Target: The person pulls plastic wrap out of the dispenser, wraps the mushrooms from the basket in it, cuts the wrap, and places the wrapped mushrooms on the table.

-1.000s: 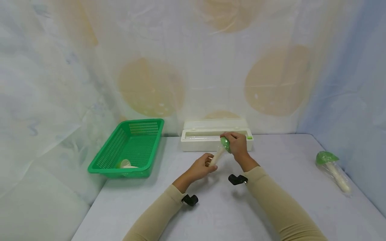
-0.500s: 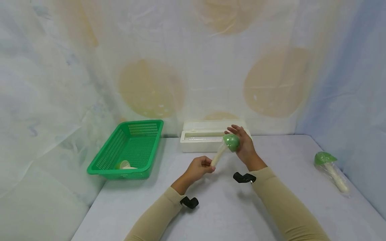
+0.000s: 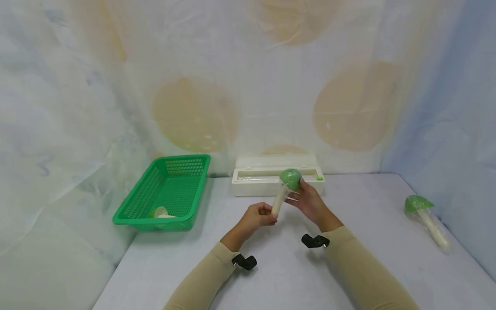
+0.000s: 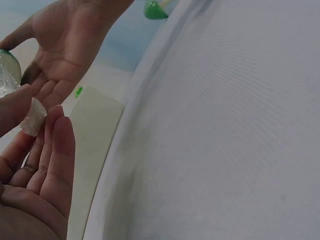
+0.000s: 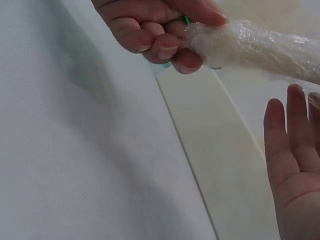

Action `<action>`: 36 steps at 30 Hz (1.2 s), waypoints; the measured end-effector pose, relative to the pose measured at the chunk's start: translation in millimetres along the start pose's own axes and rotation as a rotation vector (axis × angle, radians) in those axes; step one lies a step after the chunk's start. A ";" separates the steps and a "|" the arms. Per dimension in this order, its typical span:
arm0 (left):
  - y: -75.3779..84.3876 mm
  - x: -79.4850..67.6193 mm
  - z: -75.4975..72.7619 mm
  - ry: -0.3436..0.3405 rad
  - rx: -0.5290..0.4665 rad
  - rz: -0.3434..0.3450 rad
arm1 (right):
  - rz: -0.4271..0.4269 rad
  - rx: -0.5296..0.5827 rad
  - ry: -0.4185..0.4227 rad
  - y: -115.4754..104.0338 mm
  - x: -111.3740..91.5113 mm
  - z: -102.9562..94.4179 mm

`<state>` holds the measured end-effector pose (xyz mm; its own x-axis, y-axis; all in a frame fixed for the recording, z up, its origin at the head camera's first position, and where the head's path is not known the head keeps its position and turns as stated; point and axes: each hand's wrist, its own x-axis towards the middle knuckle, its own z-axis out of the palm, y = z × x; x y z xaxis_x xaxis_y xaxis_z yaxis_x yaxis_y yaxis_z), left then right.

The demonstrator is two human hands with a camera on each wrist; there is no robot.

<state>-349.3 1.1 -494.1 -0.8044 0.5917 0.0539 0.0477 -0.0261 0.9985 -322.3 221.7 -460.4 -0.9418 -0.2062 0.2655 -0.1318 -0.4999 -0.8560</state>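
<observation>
A ladle (image 3: 289, 178) with a green bowl and cream handle, wrapped in clear plastic film, is held tilted above the table, bowl end up. My left hand (image 3: 253, 218) pinches the end of its handle (image 3: 277, 202). At the bowl end, my right hand (image 3: 313, 206) holds the bowl's edge between thumb and forefinger, its other fingers extended beside the handle. Crinkled film (image 5: 250, 47) covers the handle in the right wrist view. The left wrist view shows a gathered film end (image 4: 34, 119) at my left fingertips; most of the bowl is cut off there.
Behind the hands stands a white cling film dispenser (image 3: 255, 187), lid raised, with a green slider (image 3: 320, 178). A green basket (image 3: 120, 218) at left contains a green-and-cream utensil (image 3: 160, 212). Another film-wrapped green ladle (image 3: 428, 221) lies near the table's right edge.
My right hand let go of the bowl, spread its fingers beside it, then took its edge again from below right. The ladle now stands more upright; my left hand has kept its handle.
</observation>
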 end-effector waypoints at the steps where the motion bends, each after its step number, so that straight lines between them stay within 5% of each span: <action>1: -1.4 0.0 0.0 -0.005 0.010 -0.018 | 0.008 -0.005 0.022 1.3 1.0 1.2; 8: -8.3 -1.9 -3.5 -0.029 0.182 -0.094 | 0.059 -0.010 0.202 5.2 1.1 2.7; 16: -6.4 -10.1 -28.8 0.034 0.353 -0.097 | 0.045 -0.106 0.277 -9.7 -7.5 -13.3; 27: -0.6 -3.0 -90.7 0.374 0.309 -0.055 | 0.071 -0.187 0.352 -26.5 -31.2 -38.9; 32: -6.5 6.9 -111.2 0.542 0.265 -0.047 | 0.105 -0.243 0.362 -32.1 -41.6 -49.7; 36: -8.3 16.1 -121.4 0.612 0.191 -0.066 | 0.139 -0.369 0.363 -40.3 -50.8 -55.9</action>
<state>-434.6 -86.9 -500.7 -0.9989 0.0193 0.0433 0.0460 0.1717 0.9841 -286.5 299.3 -464.1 -0.9959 0.0871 0.0239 -0.0365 -0.1460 -0.9886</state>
